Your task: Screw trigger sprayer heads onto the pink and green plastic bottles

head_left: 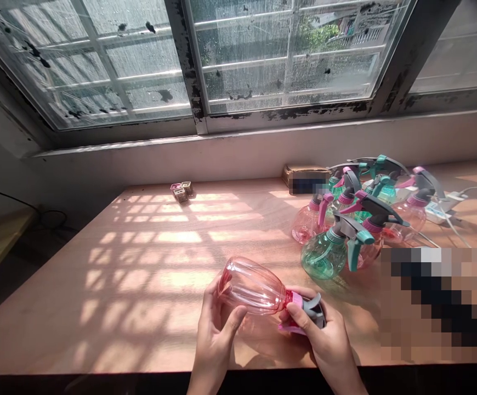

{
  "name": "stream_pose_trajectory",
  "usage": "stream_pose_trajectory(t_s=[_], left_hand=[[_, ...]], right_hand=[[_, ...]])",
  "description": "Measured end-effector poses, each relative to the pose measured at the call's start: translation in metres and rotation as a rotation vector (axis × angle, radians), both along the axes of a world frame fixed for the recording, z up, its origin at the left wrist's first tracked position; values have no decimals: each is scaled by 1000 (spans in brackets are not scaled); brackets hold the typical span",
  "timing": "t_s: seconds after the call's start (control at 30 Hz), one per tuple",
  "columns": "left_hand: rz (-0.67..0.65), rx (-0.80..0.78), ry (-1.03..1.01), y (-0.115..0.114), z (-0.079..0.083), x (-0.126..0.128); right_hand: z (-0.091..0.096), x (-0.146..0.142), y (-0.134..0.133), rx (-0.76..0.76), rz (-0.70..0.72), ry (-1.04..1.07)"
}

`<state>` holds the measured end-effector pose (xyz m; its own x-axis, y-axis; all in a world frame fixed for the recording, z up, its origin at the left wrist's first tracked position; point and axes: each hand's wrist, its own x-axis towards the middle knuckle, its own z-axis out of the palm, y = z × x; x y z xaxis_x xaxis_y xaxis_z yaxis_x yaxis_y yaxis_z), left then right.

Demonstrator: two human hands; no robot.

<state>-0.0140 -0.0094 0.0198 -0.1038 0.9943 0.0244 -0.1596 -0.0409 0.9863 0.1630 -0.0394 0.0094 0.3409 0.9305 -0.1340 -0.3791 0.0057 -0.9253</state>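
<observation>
A clear pink spray bottle [251,287] lies on its side just above the wooden table [152,263], held between both hands. My left hand [216,329] wraps round the bottle's body, thumb on top. Around its grey and pink trigger head [309,311] my right hand [323,334] is closed, fingers pinching the pink collar. The bottle's base points away to the upper left.
A cluster of several pink and green spray bottles [357,225] stands at the right of the table. Behind them lie a brown box [304,178] and a white power strip [439,211] with cables. Small square objects [181,190] sit near the wall. A blurred patch covers the lower right.
</observation>
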Motion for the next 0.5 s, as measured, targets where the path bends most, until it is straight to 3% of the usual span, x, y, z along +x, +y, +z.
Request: stream_pose_trajectory(t_s=[0.5], left_hand=[[41, -25, 14, 0, 7, 3]], right_hand=[[4, -2, 1, 17, 1, -82]])
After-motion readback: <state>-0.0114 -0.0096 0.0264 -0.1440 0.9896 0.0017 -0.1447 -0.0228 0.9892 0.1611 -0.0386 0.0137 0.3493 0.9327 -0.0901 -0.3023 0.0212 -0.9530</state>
